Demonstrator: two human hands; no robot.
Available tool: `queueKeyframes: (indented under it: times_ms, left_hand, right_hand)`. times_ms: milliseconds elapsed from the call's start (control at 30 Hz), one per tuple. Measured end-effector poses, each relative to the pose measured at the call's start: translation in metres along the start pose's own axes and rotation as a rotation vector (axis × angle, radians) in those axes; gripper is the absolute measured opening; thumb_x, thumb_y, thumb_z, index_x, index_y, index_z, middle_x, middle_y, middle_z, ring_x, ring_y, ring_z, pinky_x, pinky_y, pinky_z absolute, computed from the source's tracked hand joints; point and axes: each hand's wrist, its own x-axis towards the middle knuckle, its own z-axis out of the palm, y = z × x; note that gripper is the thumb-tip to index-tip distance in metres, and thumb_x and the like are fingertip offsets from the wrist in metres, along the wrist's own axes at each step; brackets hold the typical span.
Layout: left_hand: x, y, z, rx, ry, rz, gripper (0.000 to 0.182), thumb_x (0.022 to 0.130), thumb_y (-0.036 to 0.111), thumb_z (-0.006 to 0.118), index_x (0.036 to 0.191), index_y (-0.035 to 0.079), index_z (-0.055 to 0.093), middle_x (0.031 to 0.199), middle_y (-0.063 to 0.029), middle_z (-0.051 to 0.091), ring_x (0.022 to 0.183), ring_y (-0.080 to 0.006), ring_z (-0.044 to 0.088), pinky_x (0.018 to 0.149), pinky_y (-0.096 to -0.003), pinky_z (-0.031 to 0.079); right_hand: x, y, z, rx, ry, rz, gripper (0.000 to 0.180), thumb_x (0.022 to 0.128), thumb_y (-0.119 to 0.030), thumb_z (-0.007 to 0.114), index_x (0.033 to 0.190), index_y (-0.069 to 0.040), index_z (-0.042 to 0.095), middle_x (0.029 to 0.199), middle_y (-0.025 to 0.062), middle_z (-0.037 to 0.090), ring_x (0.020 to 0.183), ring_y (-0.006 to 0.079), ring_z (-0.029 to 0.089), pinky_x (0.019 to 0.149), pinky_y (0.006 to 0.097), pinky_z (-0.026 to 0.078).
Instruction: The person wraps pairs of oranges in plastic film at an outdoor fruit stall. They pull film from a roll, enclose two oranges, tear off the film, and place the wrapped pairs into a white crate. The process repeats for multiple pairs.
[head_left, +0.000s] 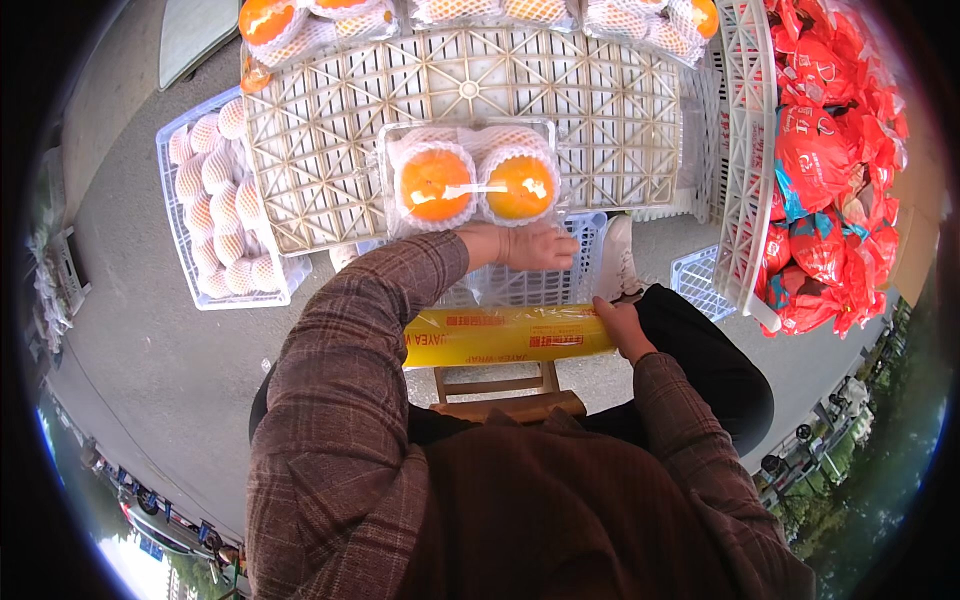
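Note:
A clear plastic tray (556, 133) stands on the front edge of an upturned plastic crate (322, 150). Two orange fruits (439, 186) in white foam nets face me in it, with more netted fruit behind them. Across the tray's near side reaches my left hand (536, 246), its fingers bent together; whether they pinch any film is hard to see. My right hand (624, 328) grips the right end of a yellow roll of cling film (510, 335), which bears red writing. Clear film seems to stretch between the roll and the tray. The roll's left end is hidden behind my left sleeve.
Filled fruit trays (491, 10) line the crate's far side. A blue-white basket of netted fruit (221, 202) stands at left. Red plastic bags (817, 157) fill a white crate (742, 150) at right. A blue basket (585, 247) and a wooden stool (510, 407) are below.

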Motion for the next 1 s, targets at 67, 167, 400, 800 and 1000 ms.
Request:
queueKeyframes:
  times_ms: [67, 167, 400, 800, 1000]
  left_hand:
    - [0.000, 0.000, 0.000, -0.025, 0.007, 0.036, 0.013, 0.079, 0.018, 0.056, 0.079, 0.006, 0.050, 0.084, -0.0089, 0.050, 0.076, -0.0270, 0.055, 0.063, -0.0372, 0.048]
    - [0.000, 0.000, 0.002, -0.060, 0.022, -0.052, 0.013, 0.079, 0.017, 0.056, 0.079, 0.006, 0.050, 0.082, -0.0090, 0.050, 0.073, -0.0277, 0.055, 0.063, -0.0376, 0.048]
    - [0.000, 0.001, 0.002, 0.030, 0.038, 0.022, 0.011, 0.076, 0.015, 0.056, 0.077, 0.007, 0.049, 0.081, -0.0087, 0.047, 0.073, -0.0253, 0.054, 0.062, -0.0363, 0.047]
    - [-0.002, 0.000, 0.005, 0.030, 0.085, 0.057, 0.013, 0.073, 0.015, 0.056, 0.078, 0.006, 0.049, 0.086, -0.0087, 0.047, 0.078, -0.0236, 0.055, 0.063, -0.0348, 0.048]
    - [-0.001, 0.002, 0.004, 0.029, 0.116, 0.056, 0.013, 0.073, 0.016, 0.058, 0.079, 0.007, 0.050, 0.087, -0.0081, 0.049, 0.080, -0.0231, 0.056, 0.060, -0.0337, 0.049]
  right_hand:
    - [0.005, -0.013, 0.004, -0.082, -0.017, -0.021, 0.066, 0.078, -0.050, 0.063, 0.094, 0.014, 0.064, 0.093, 0.0291, 0.066, 0.090, 0.0366, 0.066, 0.079, 0.0387, 0.050]
    - [0.003, -0.026, 0.005, -0.315, 0.038, -0.029, 0.068, 0.079, -0.053, 0.061, 0.095, 0.013, 0.064, 0.095, 0.0309, 0.065, 0.091, 0.0410, 0.064, 0.081, 0.0419, 0.050]
    - [-0.016, -0.050, 0.003, -0.505, 0.192, -0.077, 0.059, 0.083, -0.049, 0.059, 0.097, 0.008, 0.064, 0.095, 0.0285, 0.065, 0.095, 0.0429, 0.062, 0.085, 0.0458, 0.048]
    - [-0.066, -0.131, 0.069, -0.745, -0.410, -0.979, 0.080, 0.053, -0.046, 0.084, 0.118, -0.007, 0.056, 0.109, 0.0144, 0.061, 0.105, 0.0321, 0.055, 0.094, 0.0474, 0.036]
    - [-0.081, -0.138, 0.094, -0.668, -0.404, -1.037, 0.074, 0.053, -0.027, 0.085, 0.119, -0.009, 0.054, 0.098, 0.0142, 0.060, 0.092, 0.0329, 0.057, 0.081, 0.0441, 0.042]
